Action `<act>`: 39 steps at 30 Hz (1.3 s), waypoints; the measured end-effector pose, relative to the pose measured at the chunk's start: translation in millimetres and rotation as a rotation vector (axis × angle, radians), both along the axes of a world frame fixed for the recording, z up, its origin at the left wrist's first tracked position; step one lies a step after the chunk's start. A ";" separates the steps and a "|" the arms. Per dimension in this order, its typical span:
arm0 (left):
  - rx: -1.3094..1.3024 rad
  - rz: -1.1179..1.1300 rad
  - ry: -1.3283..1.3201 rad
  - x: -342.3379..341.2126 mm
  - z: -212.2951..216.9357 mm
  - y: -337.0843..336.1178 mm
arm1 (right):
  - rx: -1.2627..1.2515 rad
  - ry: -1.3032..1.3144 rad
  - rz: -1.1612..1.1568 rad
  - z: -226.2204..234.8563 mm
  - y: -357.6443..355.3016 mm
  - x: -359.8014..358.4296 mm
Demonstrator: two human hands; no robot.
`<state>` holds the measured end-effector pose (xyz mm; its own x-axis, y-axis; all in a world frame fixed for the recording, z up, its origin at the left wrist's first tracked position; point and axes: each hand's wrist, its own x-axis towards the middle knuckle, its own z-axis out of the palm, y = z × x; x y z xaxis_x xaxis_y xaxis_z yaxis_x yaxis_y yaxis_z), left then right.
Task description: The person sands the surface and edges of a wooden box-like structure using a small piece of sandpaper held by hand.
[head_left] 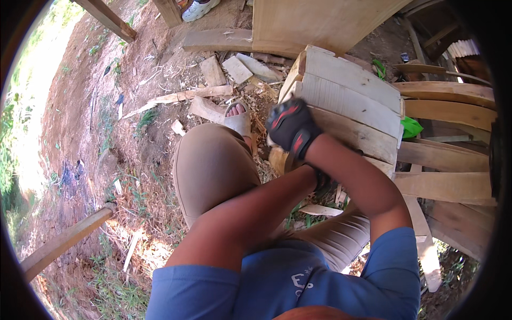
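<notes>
My right hand (290,125), in a black glove with red marks, is at the left end of a low stand built of pale planks (346,93). Its fingers are curled in and slightly blurred; what they hold, if anything, is hidden. My left arm crosses beneath the right forearm. Of my left hand (324,183) only a dark gloved part shows beside the near side of the stand, and its fingers are out of sight. A rounded piece of wood (278,159) shows just below the right hand, against the stand's end.
Wood offcuts (213,72) and shavings litter the soil beyond my sandalled foot (238,118). A large wooden panel (320,24) stands behind the plank stand. Curved timbers (448,109) lie at the right, near a green bag-like thing (411,127). Another person's shoe (199,9) shows at the top.
</notes>
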<state>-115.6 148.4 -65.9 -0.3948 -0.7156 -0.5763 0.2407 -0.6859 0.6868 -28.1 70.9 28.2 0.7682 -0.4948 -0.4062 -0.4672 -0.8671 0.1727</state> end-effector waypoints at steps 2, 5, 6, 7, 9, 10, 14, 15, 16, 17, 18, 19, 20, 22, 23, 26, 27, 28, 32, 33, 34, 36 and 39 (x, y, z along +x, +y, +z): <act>-0.422 -0.002 -0.237 0.7 -1.2 0.3 | 0.076 0.007 0.092 -26.3 18.3 6.0; -1.410 -0.161 -0.666 5.5 1.6 -1.2 | -0.056 -0.280 0.162 -45.4 30.0 18.2; -1.605 -0.243 -0.728 6.9 3.4 -3.7 | -0.107 -0.390 0.166 -44.4 27.8 21.6; -1.567 -0.391 -0.704 5.5 5.7 -7.4 | -0.135 -0.433 0.154 -40.7 22.6 21.5; -1.605 -0.474 -0.691 7.4 6.3 -7.8 | -0.189 -0.520 0.131 -27.4 10.5 15.0; -1.686 -0.410 -0.696 8.6 5.2 -5.5 | -0.154 -0.557 0.068 -19.6 3.8 6.4; -1.476 -0.303 -0.168 2.8 1.2 11.6 | -0.138 -0.637 -0.224 -6.4 -21.4 -62.9; -1.356 -0.293 -0.014 1.5 1.7 16.0 | -0.183 -0.690 -0.254 -7.3 -25.1 -85.8; -1.232 -0.282 0.128 1.6 3.2 17.8 | -0.194 -0.688 -0.329 -8.6 -28.0 -110.8; -1.100 -0.271 0.260 2.2 6.1 18.6 | -0.213 -0.705 -0.389 -8.8 -28.5 -138.1; -1.123 -0.329 0.185 3.5 10.2 17.0 | -0.272 -0.596 -0.416 -6.5 -26.3 -167.9; -1.305 -0.370 0.026 5.6 15.3 15.0 | -0.248 -0.411 -0.454 -3.9 -23.0 -196.8; -1.624 -0.467 -0.364 7.2 21.4 11.3 | -0.252 -0.386 -0.525 0.8 -25.0 -225.3; -1.907 -0.529 -0.786 6.2 35.0 5.6 | -0.278 -0.293 -0.660 9.0 -28.2 -276.3; -1.912 -0.510 -0.784 4.8 41.2 3.1 | -0.353 -0.221 -0.772 9.5 -28.9 -294.9; -1.918 -0.525 -0.775 -0.1 53.6 -0.2 | -0.550 -0.374 -0.899 -4.0 -26.0 -327.0; -1.898 -0.589 -0.792 -1.0 55.5 -0.9 | -0.512 -0.369 -0.840 -10.0 -24.2 -331.4; -1.914 -0.557 -0.792 -1.8 56.9 -0.7 | -0.483 -0.365 -0.794 -16.3 -23.0 -332.0; -1.932 -0.550 -0.813 -2.1 58.0 -2.2 | -0.586 -0.408 -0.802 -25.4 -22.5 -320.9; -1.941 -0.543 -0.815 -2.3 58.0 -3.7 | -0.728 -0.466 -0.836 -23.2 -22.9 -316.2; -1.936 -0.551 -0.805 -2.5 58.3 -3.8 | -0.703 -0.426 -0.820 -19.0 -25.5 -312.7; -1.908 -0.596 -0.803 -2.7 59.6 -4.4 | -0.678 -0.445 -0.554 -9.1 -27.8 -305.8; -1.896 -0.530 -0.760 -2.5 60.5 -4.3 | -0.559 -0.238 -0.713 2.5 -28.8 -306.4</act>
